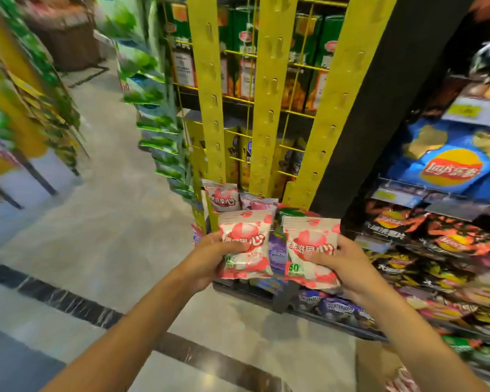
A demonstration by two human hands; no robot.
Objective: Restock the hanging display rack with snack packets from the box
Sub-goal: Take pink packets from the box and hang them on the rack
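The hanging display rack, three yellow perforated strips on a yellow wire grid, fills the frame from twelve o'clock down to the centre; most of its hooks are bare. Two packets hang at its foot: a red-and-white hung packet on the left strip and, just at its three o'clock, a purple-tinted packet.

At three o'clock of the rack stands a shelf with a blue crisp bag bearing a red and yellow Lay's roundel with Chinese lettering. Below it lie dark crisp bags with the same roundel. At nine o'clock green packets hang, blurred.

A brown box sits at five o'clock, only a corner of it showing.

The left hand curls round the lower edge of the left snack packet, thumb across its front. The right hand grips the right snack packet the same way. Both packets are red and white, upright, side by side and apart, just below the hung ones. Large red Chinese characters cross each; the right one shows a green "50" at its lower left.
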